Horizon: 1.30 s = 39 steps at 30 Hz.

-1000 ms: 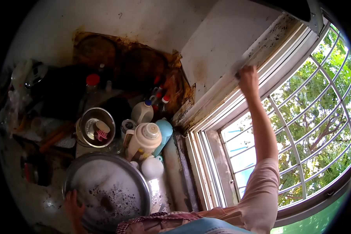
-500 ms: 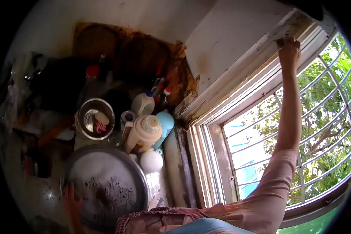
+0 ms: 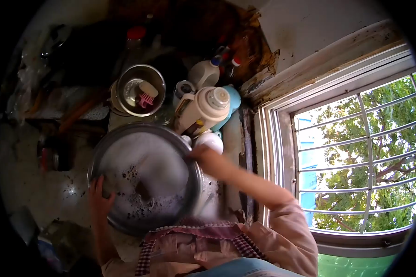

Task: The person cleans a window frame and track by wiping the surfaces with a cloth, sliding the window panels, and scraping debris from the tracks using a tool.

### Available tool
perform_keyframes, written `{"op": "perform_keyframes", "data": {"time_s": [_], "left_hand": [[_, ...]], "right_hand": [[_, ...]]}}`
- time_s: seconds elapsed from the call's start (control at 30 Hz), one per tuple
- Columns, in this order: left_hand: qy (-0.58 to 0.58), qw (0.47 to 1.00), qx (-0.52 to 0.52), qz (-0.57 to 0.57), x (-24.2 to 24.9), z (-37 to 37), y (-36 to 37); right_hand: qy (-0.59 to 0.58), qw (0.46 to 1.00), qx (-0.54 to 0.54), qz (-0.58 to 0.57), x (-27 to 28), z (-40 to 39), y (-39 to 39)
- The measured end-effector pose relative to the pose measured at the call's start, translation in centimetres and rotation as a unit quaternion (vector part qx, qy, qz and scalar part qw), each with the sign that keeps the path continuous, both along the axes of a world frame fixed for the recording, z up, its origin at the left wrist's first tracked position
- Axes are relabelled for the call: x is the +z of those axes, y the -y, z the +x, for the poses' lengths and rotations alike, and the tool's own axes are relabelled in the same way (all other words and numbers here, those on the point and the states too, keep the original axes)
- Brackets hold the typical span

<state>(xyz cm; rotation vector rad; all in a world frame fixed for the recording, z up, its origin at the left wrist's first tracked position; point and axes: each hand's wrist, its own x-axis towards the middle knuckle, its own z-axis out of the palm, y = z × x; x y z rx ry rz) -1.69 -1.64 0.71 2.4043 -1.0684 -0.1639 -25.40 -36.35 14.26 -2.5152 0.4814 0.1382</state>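
A wide round metal basin holds greyish liquid dotted with dark specks, and a dark patch lies in its middle. My left hand rests on the basin's left edge with fingers stretched and thumb apart. My right hand is at the basin's upper right edge, beside a white rounded object. Motion smears its fingers, so I cannot make out what they hold, if anything. Behind it stands a beige thermos jug.
A steel pot holds a pink brush and a pale oval piece. A white jug and a turquoise container stand near the wall. To the right is a barred window with a worn frame.
My right hand has come down from the top of the window frame to the basin's edge. My left hand stays at the basin's left edge. The view has shifted.
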Motion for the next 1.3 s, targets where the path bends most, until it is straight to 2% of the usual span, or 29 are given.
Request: {"op": "perform_keyframes", "data": {"time_s": [0.03,0.1,0.17,0.33,0.4,0.47,0.5,0.6,0.7,0.8,0.83,0.9,1.0,1.03,1.1,1.13,1.17,1.2,1.23,1.27,1.3], "left_hand": [[0.005,1.0,-0.003,0.002,0.2,-0.1,0.1],[0.02,1.0,-0.005,0.005,0.7,-0.1,0.1],[0.024,0.999,-0.027,-0.019,0.7,0.1,0.0],[0.044,0.994,-0.058,-0.076,0.1,0.1,-0.1],[0.037,0.991,-0.06,-0.115,-0.7,0.3,0.0],[0.037,0.99,-0.055,-0.123,-0.8,0.3,0.1],[0.039,0.99,-0.053,-0.125,-0.9,0.3,0.1],[0.065,0.987,-0.055,-0.134,-1.6,0.2,0.0],[0.051,0.991,-0.081,-0.093,-2.3,1.1,-0.5],[0.068,0.991,-0.057,-0.1,-2.4,0.3,-0.3],[0.059,0.992,-0.056,-0.1,-2.3,0.4,-0.3],[0.04,0.993,-0.053,-0.1,-2.3,0.4,-0.3],[0.068,0.988,-0.08,-0.117,-5.2,1.8,-1.1],[0.077,0.987,-0.074,-0.121,-5.4,1.5,-0.6],[0.088,0.986,-0.068,-0.122,-4.9,1.1,-1.0],[0.071,0.989,-0.064,-0.111,-4.7,1.1,-1.0],[0.055,0.992,-0.058,-0.101,-4.5,1.0,-1.0],[0.039,0.994,-0.052,-0.089,-4.3,0.9,-0.9],[0.041,0.995,-0.045,-0.083,-4.3,0.7,-0.8],[0.045,0.996,-0.036,-0.075,-4.2,0.5,-0.8],[0.049,0.996,-0.027,-0.065,-4.2,0.3,-0.9]], "right_hand": [[0.019,0.986,0.103,-0.128,-3.8,0.9,-3.4],[-0.03,0.993,0.068,-0.088,-7.7,4.3,-7.6],[-0.215,0.975,0.025,-0.045,-6.6,7.8,-9.4],[-0.094,0.983,0.124,0.092,-3.5,8.3,-11.3],[-0.063,0.989,0.128,0.037,-4.5,7.7,-11.4],[-0.048,0.988,0.095,-0.111,-9.8,5.7,-12.8],[0.044,0.993,0.085,-0.075,-10.3,5.0,-12.9],[-0.024,0.998,0.053,-0.035,-12.7,4.1,-12.5],[0.135,0.98,0.072,-0.128,-19.0,0.9,-12.6],[0.286,0.949,0.114,-0.069,-10.5,2.1,-12.4],[0.242,0.963,0.115,-0.027,-9.2,1.8,-12.2],[0.003,0.999,0.049,0.02,-9.6,0.6,-12.3],[-0.12,0.987,0.054,0.096,-7.9,-1.0,-11.6],[0.02,0.989,0.033,0.145,-8.2,-3.6,-10.8],[-0.051,0.977,-0.056,0.2,0.0,-5.4,-7.3],[0.004,0.992,-0.092,0.082,-0.2,-8.0,-4.6],[0.024,0.992,-0.126,0.01,4.7,-8.8,-2.0],[0.037,0.979,-0.153,-0.13,5.4,-10.9,2.2],[0.044,0.938,-0.221,-0.265,9.4,-11.0,4.6],[0.099,0.918,-0.207,-0.323,12.7,-11.5,8.7],[0.123,0.868,-0.172,-0.45,15.1,-11.7,12.4]]}}
